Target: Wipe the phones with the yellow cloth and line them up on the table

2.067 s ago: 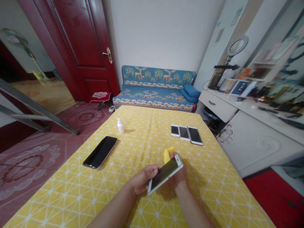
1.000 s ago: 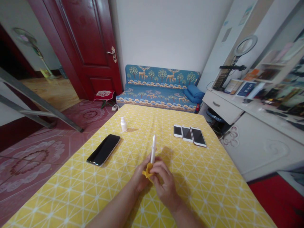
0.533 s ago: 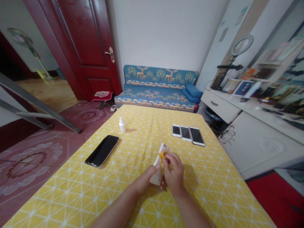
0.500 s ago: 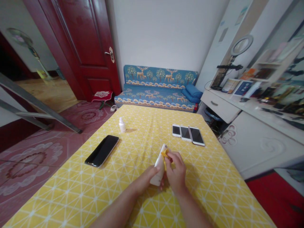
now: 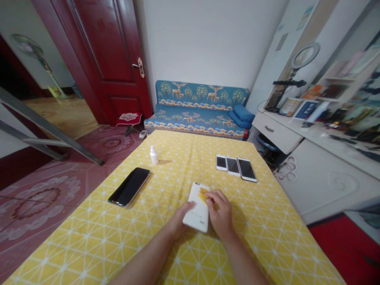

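Note:
A white smartphone is held just over the table's near part, its back with the camera facing up. My left hand grips its left edge, thumb on the back and fingers hidden underneath. Pinched in my right hand is a small yellow cloth, which touches the upper right of the phone's back. To the left lies a large black smartphone, screen up. Beyond it stands a small white bottle.
Three white-framed phones lie side by side at the table's right. A yellow patterned cloth covers the table. Past its far edge is a blue sofa; a white cabinet stands right, a metal ladder left.
The white phone has turned from edge-on to back-up, showing its whole back. My right hand's cloth now lies flatter against that back. The camera view has shifted slightly.

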Available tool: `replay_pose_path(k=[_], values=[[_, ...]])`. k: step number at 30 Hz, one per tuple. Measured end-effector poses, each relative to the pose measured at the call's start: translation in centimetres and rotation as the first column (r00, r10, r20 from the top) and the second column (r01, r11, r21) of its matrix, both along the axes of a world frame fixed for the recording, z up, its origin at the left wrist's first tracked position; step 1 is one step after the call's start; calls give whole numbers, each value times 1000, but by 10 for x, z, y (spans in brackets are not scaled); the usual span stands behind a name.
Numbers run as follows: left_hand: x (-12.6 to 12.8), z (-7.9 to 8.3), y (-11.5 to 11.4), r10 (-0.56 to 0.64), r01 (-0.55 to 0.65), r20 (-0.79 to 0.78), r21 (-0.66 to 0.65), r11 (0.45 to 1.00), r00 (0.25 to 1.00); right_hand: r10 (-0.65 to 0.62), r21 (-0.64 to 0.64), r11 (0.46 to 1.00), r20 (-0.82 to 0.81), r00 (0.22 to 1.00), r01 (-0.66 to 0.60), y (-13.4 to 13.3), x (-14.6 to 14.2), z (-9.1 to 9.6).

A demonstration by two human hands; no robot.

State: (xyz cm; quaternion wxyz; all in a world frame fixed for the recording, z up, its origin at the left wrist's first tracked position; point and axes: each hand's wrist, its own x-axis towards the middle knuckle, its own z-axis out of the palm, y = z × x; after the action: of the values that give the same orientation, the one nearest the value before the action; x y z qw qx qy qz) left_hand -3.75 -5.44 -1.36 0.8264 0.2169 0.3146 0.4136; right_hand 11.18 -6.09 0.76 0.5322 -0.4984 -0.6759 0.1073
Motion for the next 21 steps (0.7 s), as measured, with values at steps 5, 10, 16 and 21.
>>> replay_pose_path(k=[5, 10, 16, 21], values=[[-2, 4, 6, 186, -185, 5, -43, 982, 983, 58, -23, 998, 88, 994, -56, -14, -13, 0], [-7, 14, 12, 235, -255, 231, 62, 965, 944, 51, 14, 999, 33, 998, -52, -19, -33, -10], [0, 15, 10, 267, -272, 160, 8, 962, 950, 185, -85, 980, 88, 979, -178, -21, -48, -4], [-8, -3, 22, 438, -424, -96, 135, 895, 894, 447, -344, 856, 120, 886, -385, -29, -38, 11]])
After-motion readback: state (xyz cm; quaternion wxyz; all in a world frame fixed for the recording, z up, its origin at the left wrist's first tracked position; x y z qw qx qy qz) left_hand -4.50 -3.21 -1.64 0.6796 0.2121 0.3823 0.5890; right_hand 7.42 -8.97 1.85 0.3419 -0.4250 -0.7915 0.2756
